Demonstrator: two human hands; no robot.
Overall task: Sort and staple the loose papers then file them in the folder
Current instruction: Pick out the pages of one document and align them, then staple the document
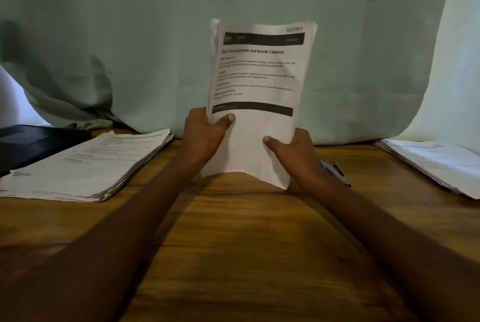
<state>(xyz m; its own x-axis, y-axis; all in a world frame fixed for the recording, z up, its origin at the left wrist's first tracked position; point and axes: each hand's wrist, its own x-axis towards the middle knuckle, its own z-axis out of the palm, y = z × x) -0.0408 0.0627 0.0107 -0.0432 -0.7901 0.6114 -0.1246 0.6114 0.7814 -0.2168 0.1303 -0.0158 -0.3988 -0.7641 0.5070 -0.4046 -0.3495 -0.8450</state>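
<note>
The job looks to be in its sorting stage, with stapling and filing not yet done as far as can be seen. Both hands hold a sheaf of papers point(259, 103) upright in the centre of the frame, its bottom edge resting on or just above the wooden counter point(233, 230) — a stance that suggests squaring the edges before a staple goes in. The left hand point(205, 134) grips the sheaf's lower left edge with the thumb pressed across the front sheet; the right hand point(293, 150) clasps the lower right edge the same way, thumb on the front.

The sheaf is several sheets thick, its top edges slightly uneven, and the lower right corner bows outward. The front page is white with a black band near the top, a bold heading that ends "and Insole Cleaning", short paragraphs, and a second black band lower down.

Still on the counter are two other piles: a thick fanned stack point(85, 163) at the left of the frame and another stack point(436, 163) at the right edge. A dark folder point(28, 142) lies at the far left, partly under the left stack. Just behind the right hand a stapler point(337, 171) seems to lie — mostly hidden, so I cannot be sure.
</note>
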